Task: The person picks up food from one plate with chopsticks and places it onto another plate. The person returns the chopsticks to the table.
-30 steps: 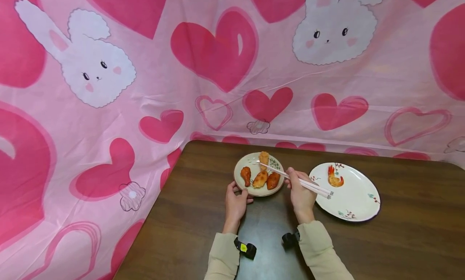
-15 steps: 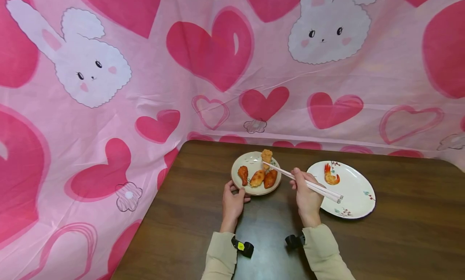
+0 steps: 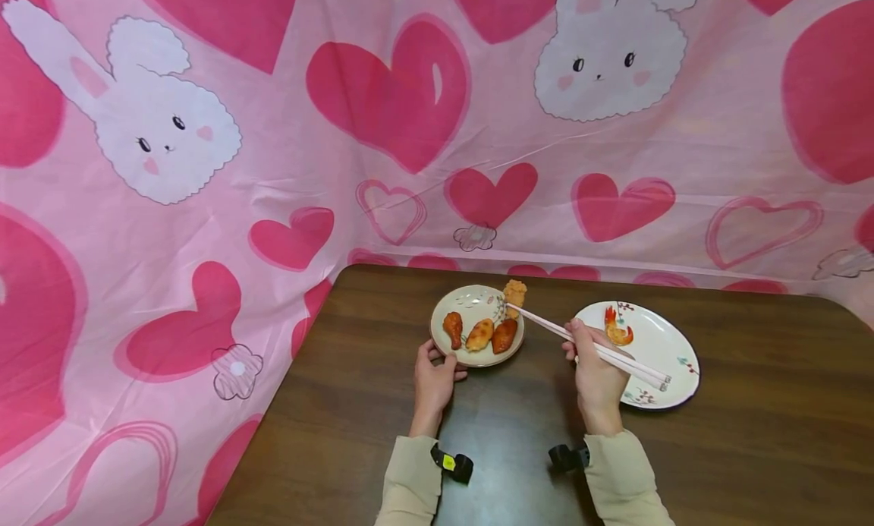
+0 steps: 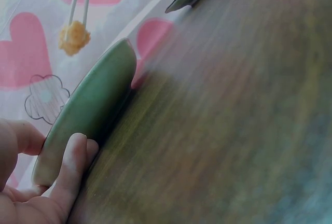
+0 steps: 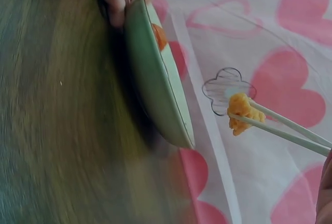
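Note:
My left hand [image 3: 434, 382] holds the near-left rim of a small round plate [image 3: 476, 300], thumb on top and fingers below. A drumstick [image 3: 453, 329], a golden-brown piece [image 3: 480, 335] and a glossy brown piece [image 3: 504, 336] lie on it. In my right hand [image 3: 595, 370] is a pair of pale chopsticks [image 3: 542, 323]. Their tips pinch a crumbly fried piece [image 3: 515, 292], like fried chicken, near the plate's far-right rim. Both wrist views show this fried piece [image 5: 241, 114] in the air, apart from the plate [image 4: 98, 89].
An oval white plate [image 3: 658, 351] with a shrimp [image 3: 620, 333] on it stands to the right, partly behind my right hand. The brown wooden table [image 3: 505, 435] meets a pink heart-patterned cloth [image 3: 410, 283] at its back and left.
The chopsticks and fried piece have moved right, from over the round plate to its right rim, with my right hand. My left hand stays on the rim. The view has shifted slightly.

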The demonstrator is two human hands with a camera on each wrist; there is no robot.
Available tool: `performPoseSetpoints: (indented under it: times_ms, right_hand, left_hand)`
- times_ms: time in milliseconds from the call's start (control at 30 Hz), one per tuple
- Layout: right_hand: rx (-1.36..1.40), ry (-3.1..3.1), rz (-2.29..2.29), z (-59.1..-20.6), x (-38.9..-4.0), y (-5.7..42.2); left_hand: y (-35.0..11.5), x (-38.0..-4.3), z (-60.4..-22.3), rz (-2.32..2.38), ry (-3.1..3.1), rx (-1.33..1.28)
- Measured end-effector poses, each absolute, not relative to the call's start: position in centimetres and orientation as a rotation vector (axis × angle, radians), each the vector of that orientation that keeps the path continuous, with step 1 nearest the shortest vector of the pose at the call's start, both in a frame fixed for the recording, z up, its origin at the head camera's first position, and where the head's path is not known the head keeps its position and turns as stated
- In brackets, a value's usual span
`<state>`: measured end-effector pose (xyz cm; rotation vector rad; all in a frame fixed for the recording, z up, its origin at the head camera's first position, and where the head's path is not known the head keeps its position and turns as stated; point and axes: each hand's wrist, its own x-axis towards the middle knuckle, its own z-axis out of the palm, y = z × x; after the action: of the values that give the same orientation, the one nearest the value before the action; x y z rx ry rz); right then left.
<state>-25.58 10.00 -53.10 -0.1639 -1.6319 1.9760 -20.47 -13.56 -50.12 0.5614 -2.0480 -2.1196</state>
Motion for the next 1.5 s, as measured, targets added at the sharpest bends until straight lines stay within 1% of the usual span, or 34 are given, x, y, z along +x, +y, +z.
performPoseSetpoints:
  times_ms: [233,500,700,933,1000,1067,1100,1233,1333,1500]
  right_hand:
    - [-0.168,-1.507,2.024,-53.0,-25.2,12.4]
    - [-0.131,-1.430,1.986,-52.8,-24.7,15.5]
    - [-0.100,-1.262,2.106,-50.7,-23.2,17.2]
    - [-0.153,-1.198,2.072,-50.4,-22.8,20.0]
    - [-0.114,-1.135,2.106,-49.6,-22.2,20.4]
    - [-0.148,-1.071,2.134,-48.0,-21.3,20.2]
    - [-0.143,-1.056,2.143,-47.9,-21.2,20.4]
    - [-0.223,-0.964,2.139,-45.6,-20.2,19.9]
    - [-0.198,-0.943,2.116,-45.8,-20.3,20.5]
    - [-0.183,-0.944,2.114,-48.3,-21.4,22.7]
  left_hand:
    - [-13.5,-20.9,-51.0,-2.105,-2.049,0.564]
    - [-13.4,-20.9,-50.9,-2.094,-2.053,0.558]
    - [-13.6,-20.9,-50.9,-2.105,-2.046,0.567]
    - [-13.6,-20.9,-50.8,-2.108,-2.050,0.541]
    - [-13.6,-20.9,-50.8,-2.105,-2.051,0.537]
    - [-13.6,-20.8,-50.7,-2.106,-2.049,0.542]
    - [-13.6,-20.8,-50.7,-2.105,-2.050,0.544]
    - [-13.6,-20.7,-50.7,-2.104,-2.053,0.551]
    - [-13.6,-20.7,-50.7,-2.097,-2.051,0.554]
    - [-13.6,-20.7,-50.9,-2.095,-2.051,0.554]
